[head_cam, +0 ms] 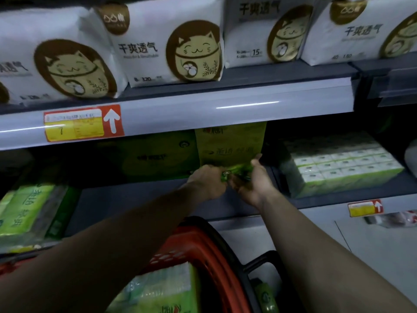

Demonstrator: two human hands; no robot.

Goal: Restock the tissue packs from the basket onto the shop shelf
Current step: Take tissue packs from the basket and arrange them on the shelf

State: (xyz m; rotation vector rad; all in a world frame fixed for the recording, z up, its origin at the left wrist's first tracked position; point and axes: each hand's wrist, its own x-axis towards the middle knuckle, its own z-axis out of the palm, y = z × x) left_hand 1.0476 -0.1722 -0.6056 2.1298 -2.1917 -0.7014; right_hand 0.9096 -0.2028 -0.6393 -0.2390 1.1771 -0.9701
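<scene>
Both hands are on one green tissue pack [230, 145], which stands upright on the middle shelf [135, 199], far centre, with its top tucked under the upper shelf rail [203, 109].
- Left hand [208, 181]: fingers curled, gripping the crumpled bright-green wrap at the pack's lower near edge.
- Right hand [250, 184]: cups the lower right corner with the thumb up against the right side. The fingers are folded in at the wrap, tips mostly hidden. The two hands touch.
- A darker green pack [153, 157] stands just left of the held pack, deep in shadow.
- To the right is a block of small white-green packs [338, 163], apart from the held one.
- More light-green packs [24, 211] sit at the near left end of the shelf.
- Red basket [203, 245] is near, below the forearms. It holds another tissue pack [162, 288], and something green [266, 297] shows by its dark handle.
- The upper shelf carries white cat-print packs [176, 46]. A red-yellow price tag [83, 123] with a white arrow is on the rail.
</scene>
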